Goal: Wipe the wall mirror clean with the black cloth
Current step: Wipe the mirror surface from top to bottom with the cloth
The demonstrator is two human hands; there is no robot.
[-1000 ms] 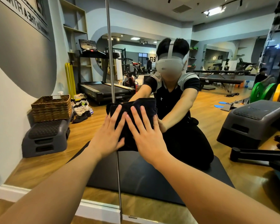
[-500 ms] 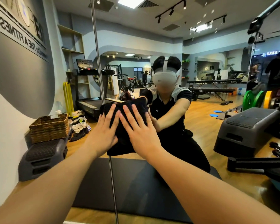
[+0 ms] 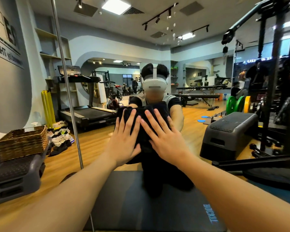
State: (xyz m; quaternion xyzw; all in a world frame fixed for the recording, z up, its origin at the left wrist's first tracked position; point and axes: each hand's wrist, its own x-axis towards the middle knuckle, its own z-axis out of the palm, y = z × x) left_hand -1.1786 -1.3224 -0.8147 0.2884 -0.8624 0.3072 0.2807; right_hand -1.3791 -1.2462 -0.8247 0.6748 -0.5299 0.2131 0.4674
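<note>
You're facing a gym wall that is all mirror [image 3: 199, 52], its glass throwing back the wooden floor, a treadmill [image 3: 84, 113] far left and a rack of weights on the right. Both your hands are flat on the black cloth [image 3: 141, 131], fingers straight and spread, pressing it against the glass at about chest height in the middle of the view. Your left hand [image 3: 124, 143] sits just beside your right hand [image 3: 166, 141], thumbs nearly meeting over the cloth. This looks like the wiping stroke itself, well under way rather than finishing; spots show high on the glass near the reflected ceiling lights, though whether they are marks or glare is hard to say. Next you'll want even pressure through both palms and a steady sweep across a fresh patch, keeping the cloth bunched under your hands so it doesn't slip out. As for containers, there's one: a woven basket [image 3: 22, 143] in the near left reflection, standing on a grey step platform [image 3: 15, 178]. Something pale pokes above its rim, too small to name.
</note>
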